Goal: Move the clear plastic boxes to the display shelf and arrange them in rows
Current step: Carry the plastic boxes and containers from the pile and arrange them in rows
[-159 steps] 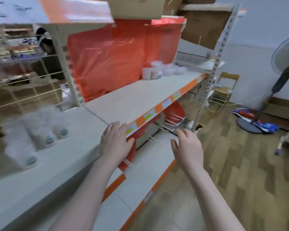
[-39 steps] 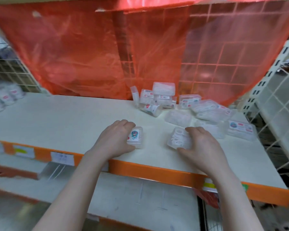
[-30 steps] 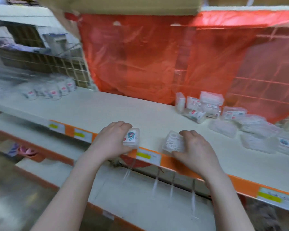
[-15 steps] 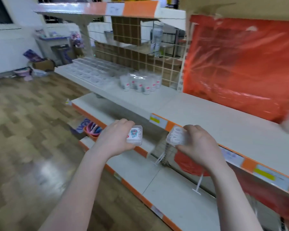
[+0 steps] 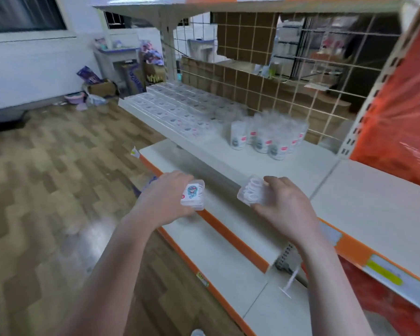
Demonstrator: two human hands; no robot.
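Now both hands hold 1 clear box each, in the air in front of the shelving. The left hand (image 5: 166,197) has its fingers curled round a box (image 5: 192,195) with a cartoon sticker facing up; the thumb side is under it and the box sticks out to the right of the fingers. The right hand (image 5: 283,204) grips a second box (image 5: 251,192) with white rings inside, its fingers wrapped over the right end. The 2 boxes are apart, level with each other, above the orange edge (image 5: 230,235) of a lower shelf. Further back, on the white shelf (image 5: 308,163), a cluster of upright clear tubs (image 5: 267,137) stands near the wire grid (image 5: 301,76), and rows of flat clear boxes (image 5: 177,110) lie beyond them, blurred. An orange sheet (image 5: 403,112) hangs at the right. Wood-pattern floor (image 5: 46,190) lies to the left.
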